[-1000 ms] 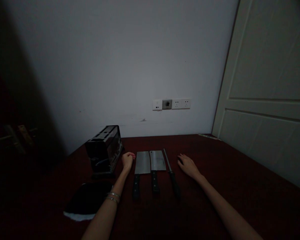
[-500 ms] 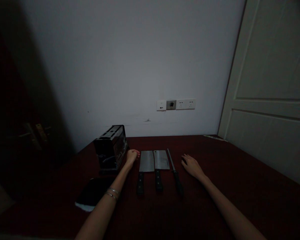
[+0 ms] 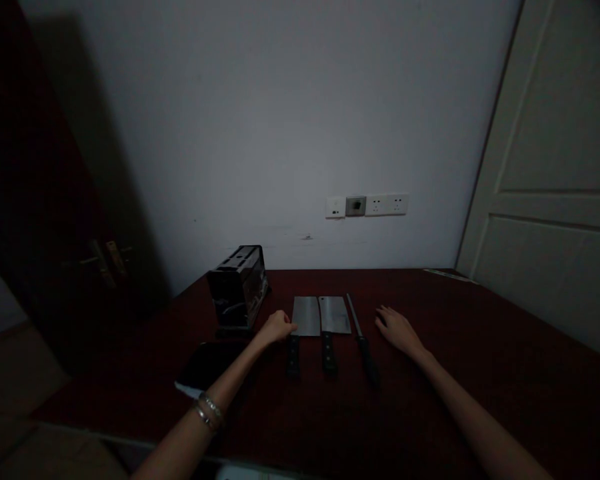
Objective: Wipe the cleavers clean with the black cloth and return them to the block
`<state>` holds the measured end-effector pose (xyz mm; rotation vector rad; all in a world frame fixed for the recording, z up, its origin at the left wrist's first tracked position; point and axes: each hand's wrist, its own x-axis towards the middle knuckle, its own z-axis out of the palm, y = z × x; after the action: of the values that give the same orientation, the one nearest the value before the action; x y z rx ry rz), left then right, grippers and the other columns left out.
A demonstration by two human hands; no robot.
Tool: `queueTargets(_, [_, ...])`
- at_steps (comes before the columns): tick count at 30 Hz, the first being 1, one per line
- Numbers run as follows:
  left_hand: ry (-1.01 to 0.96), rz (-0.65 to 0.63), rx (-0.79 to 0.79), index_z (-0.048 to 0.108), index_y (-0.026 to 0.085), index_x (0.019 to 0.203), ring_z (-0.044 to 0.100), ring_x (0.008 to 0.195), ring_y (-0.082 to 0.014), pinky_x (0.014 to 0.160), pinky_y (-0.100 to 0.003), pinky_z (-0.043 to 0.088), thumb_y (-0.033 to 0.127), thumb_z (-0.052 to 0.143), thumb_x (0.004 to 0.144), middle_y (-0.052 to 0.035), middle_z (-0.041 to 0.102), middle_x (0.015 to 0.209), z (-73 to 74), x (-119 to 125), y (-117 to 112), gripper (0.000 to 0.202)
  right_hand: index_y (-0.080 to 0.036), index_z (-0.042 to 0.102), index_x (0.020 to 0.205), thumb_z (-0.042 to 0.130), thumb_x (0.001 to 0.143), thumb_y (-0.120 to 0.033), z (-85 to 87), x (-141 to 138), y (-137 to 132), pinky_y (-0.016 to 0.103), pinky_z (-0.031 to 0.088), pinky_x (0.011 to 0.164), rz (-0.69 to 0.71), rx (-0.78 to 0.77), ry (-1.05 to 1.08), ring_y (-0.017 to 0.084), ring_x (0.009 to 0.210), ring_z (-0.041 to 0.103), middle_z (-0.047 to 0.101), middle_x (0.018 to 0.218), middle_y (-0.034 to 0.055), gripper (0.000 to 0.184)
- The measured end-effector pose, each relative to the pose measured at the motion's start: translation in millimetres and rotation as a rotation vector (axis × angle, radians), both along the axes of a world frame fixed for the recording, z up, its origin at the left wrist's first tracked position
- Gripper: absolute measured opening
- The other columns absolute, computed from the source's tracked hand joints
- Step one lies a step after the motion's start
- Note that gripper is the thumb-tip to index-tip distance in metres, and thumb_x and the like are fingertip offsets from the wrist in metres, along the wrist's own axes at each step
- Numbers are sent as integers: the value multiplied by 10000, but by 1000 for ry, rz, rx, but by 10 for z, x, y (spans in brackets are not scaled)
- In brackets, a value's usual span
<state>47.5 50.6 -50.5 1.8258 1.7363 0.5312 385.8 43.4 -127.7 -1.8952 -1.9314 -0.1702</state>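
Observation:
Two steel cleavers with black handles lie side by side on a dark red table [image 3: 480,380], blades pointing away from me: the left cleaver [image 3: 305,316] and the right cleaver [image 3: 335,315]. A honing steel [image 3: 356,319] with a black handle lies just right of them. My left hand [image 3: 277,329] is curled closed, and its knuckles touch the left cleaver where blade meets handle; nothing shows inside the fingers. My right hand [image 3: 398,331] lies flat and open on the table, a little to the right of the honing steel.
A black toaster [image 3: 239,287] stands at the back left, close to my left hand. A flat black pad with a white edge [image 3: 207,368] lies near my left forearm. A white door [image 3: 555,227] bounds the right side. Wall sockets [image 3: 367,205] and a dark door [image 3: 55,220] are behind.
My left hand has slid back toward me along the left cleaver's blade to the start of its handle. The view has swung left. My right hand stays flat.

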Motion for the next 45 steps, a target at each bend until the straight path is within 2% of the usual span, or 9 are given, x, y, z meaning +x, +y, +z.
queueTargets(3, [37, -22, -43, 533, 124, 768, 524, 431, -121, 383, -203, 397, 258, 571, 616, -28, 586, 576, 5, 3, -98, 206, -54, 541, 1153, 361, 826, -293, -9, 3, 3, 380, 298, 990, 4, 0, 3, 257, 1202, 391, 476, 1256, 177, 443])
queueTargets(8, [61, -109, -117, 513, 133, 651, 520, 387, -135, 333, -231, 419, 371, 581, 626, -21, 545, 524, -22, 0, -188, 248, -54, 539, 1157, 354, 829, -296, -5, 7, 7, 376, 298, 988, 7, -6, -3, 254, 1199, 394, 473, 1259, 179, 448])
queueTargets(13, [82, -111, -111, 525, 133, 595, 512, 349, -156, 297, -239, 399, 459, 600, 609, -23, 524, 444, -104, 1, -219, 335, -59, 539, 1158, 360, 825, -295, 5, 5, 2, 371, 306, 983, -3, -14, -5, 255, 1192, 402, 485, 1251, 169, 446])
queueTargets(19, [176, -73, 20, 586, 109, 660, 576, 453, -182, 314, -208, 366, 395, 617, 586, -94, 622, 634, -104, 41, -265, 297, -72, 536, 1165, 356, 830, -299, 0, 6, 0, 367, 294, 991, -3, -15, -7, 247, 1197, 398, 479, 1259, 157, 443])
queueTargets(24, [212, -110, 20, 599, 102, 644, 568, 439, -188, 306, -217, 356, 357, 545, 628, -108, 620, 619, -87, 61, -280, 261, -51, 533, 1165, 351, 832, -290, 0, -2, -2, 367, 289, 994, -3, -15, -9, 252, 1188, 409, 484, 1249, 174, 448])
queueTargets(33, [133, -60, -28, 581, 96, 667, 516, 340, -151, 284, -221, 369, 328, 561, 619, -96, 617, 609, -97, 64, -279, 238, -51, 533, 1166, 347, 833, -294, 12, -6, -13, 363, 298, 991, -1, -13, -25, 251, 1191, 405, 483, 1252, 169, 452])
queueTargets(40, [158, -20, 22, 569, 108, 634, 554, 397, -170, 303, -201, 344, 370, 574, 609, -89, 608, 578, -110, 49, -268, 263, -59, 541, 1156, 353, 829, -297, 15, 3, -9, 365, 299, 989, 5, -12, -13, 253, 1183, 415, 492, 1244, 166, 446])
queueTargets(43, [155, 11, 60, 558, 116, 623, 565, 434, -161, 311, -184, 321, 389, 586, 595, -96, 619, 639, -71, 44, -270, 276, -54, 540, 1156, 351, 829, -296, 13, 7, -4, 366, 302, 987, 7, -13, -22, 254, 1186, 411, 486, 1249, 169, 449])
queueTargets(45, [141, 20, 19, 546, 119, 602, 558, 435, -161, 309, -193, 319, 389, 574, 600, -100, 614, 645, -33, 36, -281, 272, -46, 541, 1155, 349, 830, -295, 11, 8, -2, 371, 306, 984, 8, -13, -33, 262, 1179, 417, 488, 1245, 175, 452])
